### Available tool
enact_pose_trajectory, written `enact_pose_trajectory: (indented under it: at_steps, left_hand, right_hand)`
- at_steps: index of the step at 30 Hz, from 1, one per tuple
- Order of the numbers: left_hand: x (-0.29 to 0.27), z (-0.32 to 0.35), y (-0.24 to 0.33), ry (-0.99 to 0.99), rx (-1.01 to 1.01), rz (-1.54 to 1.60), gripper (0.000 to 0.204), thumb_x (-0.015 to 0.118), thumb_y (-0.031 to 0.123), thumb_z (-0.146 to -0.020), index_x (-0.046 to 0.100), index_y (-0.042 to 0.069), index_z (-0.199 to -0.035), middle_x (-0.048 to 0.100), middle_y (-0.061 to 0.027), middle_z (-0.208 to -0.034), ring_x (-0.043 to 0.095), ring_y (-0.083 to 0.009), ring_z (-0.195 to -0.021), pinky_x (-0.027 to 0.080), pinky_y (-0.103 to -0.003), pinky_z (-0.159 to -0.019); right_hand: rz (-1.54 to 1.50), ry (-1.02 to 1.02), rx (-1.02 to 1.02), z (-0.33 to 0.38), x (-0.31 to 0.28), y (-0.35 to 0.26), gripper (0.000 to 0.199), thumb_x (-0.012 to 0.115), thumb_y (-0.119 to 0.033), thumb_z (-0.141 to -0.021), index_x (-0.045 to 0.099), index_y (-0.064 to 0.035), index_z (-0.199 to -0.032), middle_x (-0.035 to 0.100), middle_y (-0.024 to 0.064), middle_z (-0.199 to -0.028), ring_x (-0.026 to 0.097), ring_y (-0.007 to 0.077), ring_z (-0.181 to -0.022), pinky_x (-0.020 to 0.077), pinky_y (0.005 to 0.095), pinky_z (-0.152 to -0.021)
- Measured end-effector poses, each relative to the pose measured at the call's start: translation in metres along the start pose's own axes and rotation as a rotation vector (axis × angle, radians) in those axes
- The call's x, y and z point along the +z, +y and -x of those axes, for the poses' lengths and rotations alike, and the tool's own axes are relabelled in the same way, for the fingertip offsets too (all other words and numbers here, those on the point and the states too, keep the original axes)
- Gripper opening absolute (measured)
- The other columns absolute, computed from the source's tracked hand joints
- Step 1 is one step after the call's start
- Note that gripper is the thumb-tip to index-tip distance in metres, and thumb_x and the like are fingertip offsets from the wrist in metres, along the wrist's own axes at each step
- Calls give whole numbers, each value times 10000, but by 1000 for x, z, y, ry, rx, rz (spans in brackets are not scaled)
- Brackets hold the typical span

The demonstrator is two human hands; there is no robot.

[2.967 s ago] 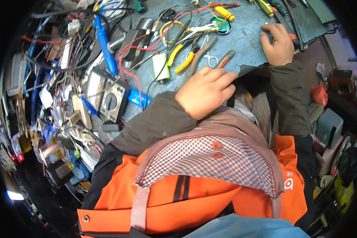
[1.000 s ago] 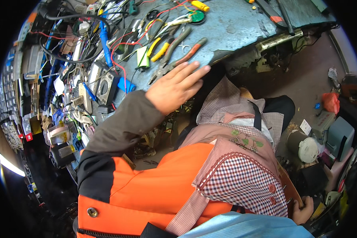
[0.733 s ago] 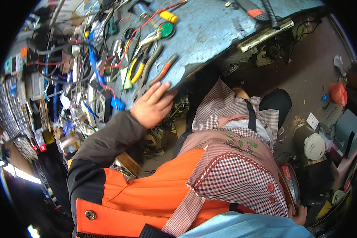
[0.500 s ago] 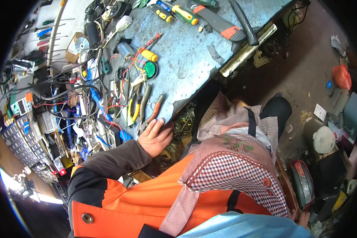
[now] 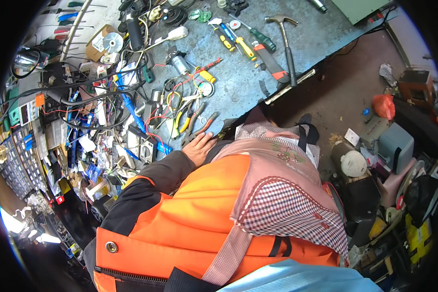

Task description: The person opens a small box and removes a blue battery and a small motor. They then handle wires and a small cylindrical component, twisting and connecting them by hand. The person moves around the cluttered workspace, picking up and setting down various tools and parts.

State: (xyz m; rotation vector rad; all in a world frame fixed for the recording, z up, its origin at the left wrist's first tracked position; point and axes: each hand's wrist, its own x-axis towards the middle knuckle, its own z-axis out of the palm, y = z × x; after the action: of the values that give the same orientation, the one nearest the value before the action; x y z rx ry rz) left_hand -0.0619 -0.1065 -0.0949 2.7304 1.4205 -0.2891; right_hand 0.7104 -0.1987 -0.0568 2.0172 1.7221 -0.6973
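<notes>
Left hand (image 5: pixel 199 147) flat, fingers spread, palm down on workbench (image 5: pixel 238 82) near edge, forearm bent across the chest, holding nothing. Red-handled pliers (image 5: pixel 205 124) just beyond fingertips; yellow-handled pliers (image 5: pixel 184 120) beside them; hammer (image 5: pixel 287 44) farther. Right hand out of frame.

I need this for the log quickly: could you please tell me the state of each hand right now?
Left hand: open, flat on the edge of the blue workbench, holding nothing.
Right hand: not in view.

Beside the left hand (image 5: pixel 197 148), the worn blue-grey metal bench top (image 5: pixel 238 85) looks matt and scuffed; nearby yellow-handled pliers (image 5: pixel 184 120) have glossy plastic grips.
</notes>
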Motion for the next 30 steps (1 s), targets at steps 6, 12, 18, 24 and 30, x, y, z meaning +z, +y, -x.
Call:
enact_pose_trajectory:
  at_steps: [6, 12, 18, 24, 30]
  left_hand:
    - [-1, -9, -8, 107, 53, -20, 357, 586, 232, -919, 757, 77, -1192, 695, -43, -1326, 445, -310, -1540, 321, -477, -1292]
    - [4, -4, -4, 76, 44, -14, 342, 581, 267, -952, 769, 117, -1195, 681, -33, -1366, 455, -321, -1523, 340, -495, -1281]
    - [8, -7, -6, 157, 32, 8, 319, 595, 233, -908, 760, 97, -1145, 674, -42, -1369, 431, -313, -1547, 324, -491, -1294]
    - [2, -6, -7, 79, 50, -17, 325, 597, 246, -925, 773, 129, -1172, 678, -43, -1367, 448, -330, -1532, 334, -500, -1288]
    - [10, -5, -3, 77, 13, -26, 299, 605, 253, -917, 777, 123, -1123, 695, -25, -1351, 467, -307, -1516, 353, -488, -1282]
  right_hand:
    - [-68, 229, 77, -92, -109, -21, 245, 670, -353, -981, 690, -132, -1085, 607, 174, -1014, 669, 422, -927, 520, 534, -750]
    - [-146, 551, 40, -188, -265, -62, 259, 664, -367, -982, 695, -139, -1100, 622, 169, -1013, 676, 414, -926, 530, 532, -751]
    - [-133, 678, 21, -223, -313, -79, 274, 658, -381, -982, 699, -146, -1115, 637, 164, -1013, 684, 405, -925, 540, 530, -751]
    - [-4, 456, -41, -223, -279, -59, 289, 652, -395, -982, 704, -153, -1130, 652, 159, -1012, 691, 396, -923, 550, 528, -752]
    - [226, -32, -155, -189, -163, -26, 305, 646, -410, -982, 709, -159, -1145, 667, 153, -1011, 699, 388, -922, 560, 527, -752]
